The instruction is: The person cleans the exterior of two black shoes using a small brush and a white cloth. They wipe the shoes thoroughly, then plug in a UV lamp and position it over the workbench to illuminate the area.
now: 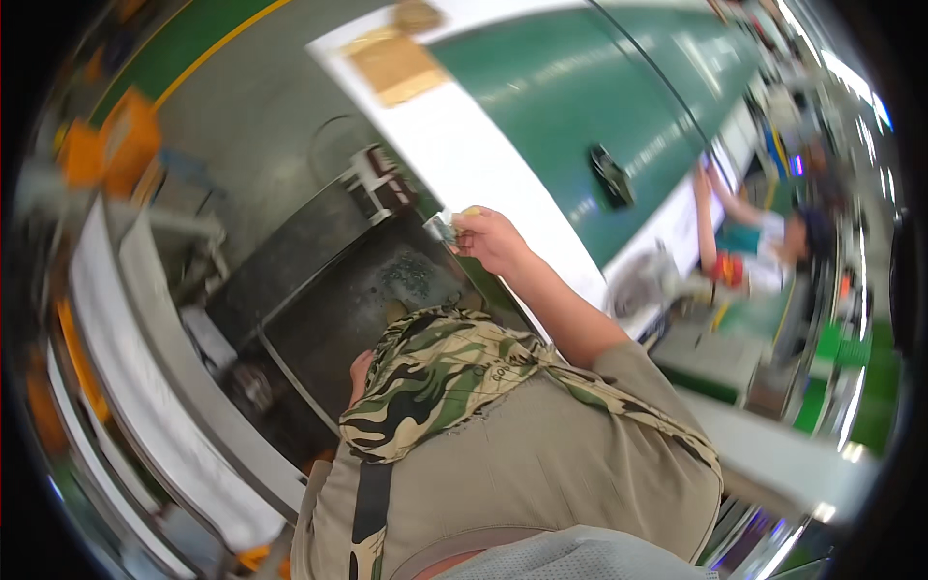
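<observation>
R hand (491, 242), just above frame centre, has its grip closed on a small pale piece (442, 230), pinched at the fingertips; in the picture the piece shows against the dark surface (324, 324) left of centre, beside the white border (483, 145) of the green tabletop (541, 106); blur hides whether it touches anything else; L hand (361, 373), lower & left of centre, is mostly hidden by the camo apron (449, 372), so can't tell if its grip is open or holding sth; progress, as a judgement: piece is picked up & in hand, not yet set down; no finished lot or waiting parts I can make out, so amt left is unclear; tabletop also carries a flat brown sheet (394, 66) at upper centre & a dark object (611, 176) at upper right; co-worker (764, 242) at far right, arms toward its edge.
</observation>
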{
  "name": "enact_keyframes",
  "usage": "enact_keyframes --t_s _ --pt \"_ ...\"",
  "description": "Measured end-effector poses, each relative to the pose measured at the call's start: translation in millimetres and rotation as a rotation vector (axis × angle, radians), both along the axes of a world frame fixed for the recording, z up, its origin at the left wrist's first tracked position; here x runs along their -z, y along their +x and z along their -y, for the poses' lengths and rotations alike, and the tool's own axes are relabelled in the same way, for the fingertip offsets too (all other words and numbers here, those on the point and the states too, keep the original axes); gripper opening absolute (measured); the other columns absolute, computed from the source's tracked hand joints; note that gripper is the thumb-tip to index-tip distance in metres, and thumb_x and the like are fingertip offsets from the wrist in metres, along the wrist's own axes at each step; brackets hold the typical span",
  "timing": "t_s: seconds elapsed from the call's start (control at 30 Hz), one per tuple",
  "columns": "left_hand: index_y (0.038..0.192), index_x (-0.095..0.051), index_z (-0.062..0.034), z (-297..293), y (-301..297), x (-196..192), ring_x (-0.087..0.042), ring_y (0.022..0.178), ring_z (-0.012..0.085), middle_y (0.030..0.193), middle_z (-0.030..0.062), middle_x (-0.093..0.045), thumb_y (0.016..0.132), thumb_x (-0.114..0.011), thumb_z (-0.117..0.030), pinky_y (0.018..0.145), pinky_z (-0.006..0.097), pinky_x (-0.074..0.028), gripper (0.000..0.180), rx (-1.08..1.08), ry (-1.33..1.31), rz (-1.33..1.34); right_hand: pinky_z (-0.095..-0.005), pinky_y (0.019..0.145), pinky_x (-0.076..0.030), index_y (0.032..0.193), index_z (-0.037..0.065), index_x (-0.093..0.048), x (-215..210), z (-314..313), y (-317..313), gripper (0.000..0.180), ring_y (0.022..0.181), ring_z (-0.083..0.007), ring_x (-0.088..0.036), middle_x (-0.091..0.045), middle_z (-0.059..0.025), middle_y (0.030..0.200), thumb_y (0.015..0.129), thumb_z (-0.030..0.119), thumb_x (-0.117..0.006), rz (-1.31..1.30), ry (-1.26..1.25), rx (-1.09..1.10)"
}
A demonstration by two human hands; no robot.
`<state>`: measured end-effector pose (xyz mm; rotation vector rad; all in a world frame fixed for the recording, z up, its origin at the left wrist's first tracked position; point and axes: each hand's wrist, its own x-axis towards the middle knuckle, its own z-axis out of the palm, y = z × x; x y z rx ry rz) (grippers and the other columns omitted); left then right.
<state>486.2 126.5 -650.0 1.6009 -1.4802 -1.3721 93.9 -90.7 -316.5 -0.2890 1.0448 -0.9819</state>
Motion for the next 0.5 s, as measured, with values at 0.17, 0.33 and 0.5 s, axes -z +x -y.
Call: enact_keyframes --t_s 0.17,0.33,0.5 --pt "0.105 -0.066 -0.0062 169 -57 -112 -0.065 0.064 0.015 0.081 0.0034 -0.066 0.084 -0.071 -0.011 0.052 0.026 -0.049 0.022 -0.246 0.609 -0.086 -0.0354 0.065 -0.051 0.088 0.009 -0.053 26 -90 -125 0.016 0.068 -0.0211 -0.063 -0.065 -0.0089 0.084 0.086 0.013 -0.068 0.024 -0.019 0.41" --pt "0.103 -0.066 -0.0054 326 -191 -195 -0.066 0.066 0.0168 0.082 0.006 -0.069 0.088 -0.069 -0.024 0.056 0.029 -0.051 0.025 0.024 0.398 -0.009 -0.0322 0.06 -0.048 0.086 0.009 -0.054 52 -171 -208 0.016 0.064 -0.0188 -0.062 -0.064 -0.0078 0.078 0.084 0.013 -0.07 0.029 -0.062 0.73" --pt "0.099 -0.064 0.0001 353 -465 -226 -0.069 0.07 0.0199 0.083 0.0112 -0.069 0.086 -0.071 -0.039 0.061 0.029 -0.055 0.042 0.42 0.427 -0.013 -0.0265 0.059 -0.047 0.089 0.007 -0.057 65 -216 -255 0.015 0.064 -0.0154 -0.061 -0.064 -0.0057 0.079 0.083 0.011 -0.07 -0.017 -0.066 0.91"
